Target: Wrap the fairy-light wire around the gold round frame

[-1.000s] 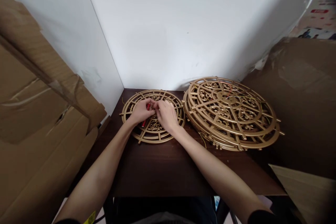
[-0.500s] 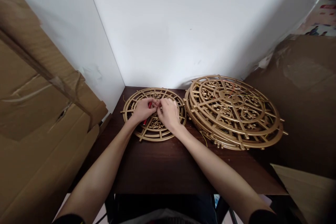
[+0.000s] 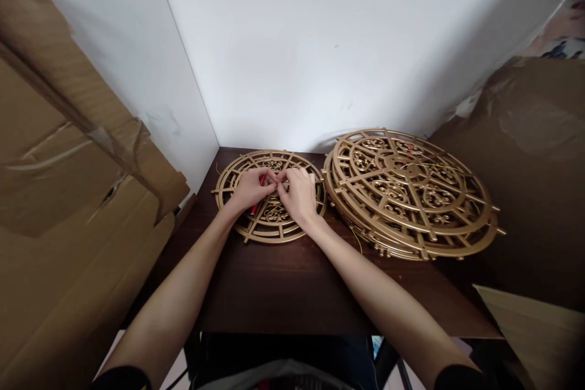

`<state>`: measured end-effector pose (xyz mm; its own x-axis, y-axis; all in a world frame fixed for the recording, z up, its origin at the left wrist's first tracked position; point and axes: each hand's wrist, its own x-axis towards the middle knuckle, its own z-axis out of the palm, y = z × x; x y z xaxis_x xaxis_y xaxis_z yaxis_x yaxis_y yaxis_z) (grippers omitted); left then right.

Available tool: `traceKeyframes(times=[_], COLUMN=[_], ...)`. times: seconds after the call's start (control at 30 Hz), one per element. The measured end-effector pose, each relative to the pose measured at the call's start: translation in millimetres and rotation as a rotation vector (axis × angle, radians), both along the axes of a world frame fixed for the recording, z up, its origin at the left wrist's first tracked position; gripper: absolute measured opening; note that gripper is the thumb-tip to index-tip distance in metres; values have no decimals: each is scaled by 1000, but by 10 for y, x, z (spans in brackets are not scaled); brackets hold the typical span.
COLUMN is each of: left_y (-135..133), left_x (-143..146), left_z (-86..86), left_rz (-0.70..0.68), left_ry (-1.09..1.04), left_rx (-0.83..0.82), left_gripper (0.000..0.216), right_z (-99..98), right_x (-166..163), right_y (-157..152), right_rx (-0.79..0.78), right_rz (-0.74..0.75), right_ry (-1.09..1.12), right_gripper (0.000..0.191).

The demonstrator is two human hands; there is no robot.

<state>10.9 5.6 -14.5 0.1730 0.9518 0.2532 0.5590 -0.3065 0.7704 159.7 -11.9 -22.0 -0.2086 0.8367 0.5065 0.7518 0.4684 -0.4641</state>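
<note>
Both hands meet above the middle of a round gold openwork panel [image 3: 269, 237] lying flat on the dark table. My left hand [image 3: 252, 187] has thumb and forefinger pinched together, and a slim red object [image 3: 255, 208] shows beneath it, slanting across the panel; its kind is partly hidden. Facing it, my right hand [image 3: 298, 196] pinches too, its fingertips almost touching those of the left. Whatever sits between the fingertips is too small to name.
To the right rises a stack of similar gold panels [image 3: 429, 237], with thin yellow and red wires on top. Cardboard [image 3: 68, 195] stands at the left, and more cardboard [image 3: 530, 183] at the right. A white wall [image 3: 292, 61] closes off the back of the dark wood table [image 3: 283, 298].
The fingertips of both hands have shifted slightly, and the right thumb has moved a little. The view has tilted a bit. The panels stay in place.
</note>
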Motion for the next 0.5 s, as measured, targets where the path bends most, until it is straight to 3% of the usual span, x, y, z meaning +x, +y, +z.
traceKeyframes(times=[0.5], left_y=[-30], left_x=[32], left_z=[32], left_rz=[88], left_ry=[33], left_rx=[3], left_gripper=[11], right_z=[-26], right_x=[-1], right_y=[25], right_rx=[11], right_rz=[-31], right_ry=[37], right_gripper=[9])
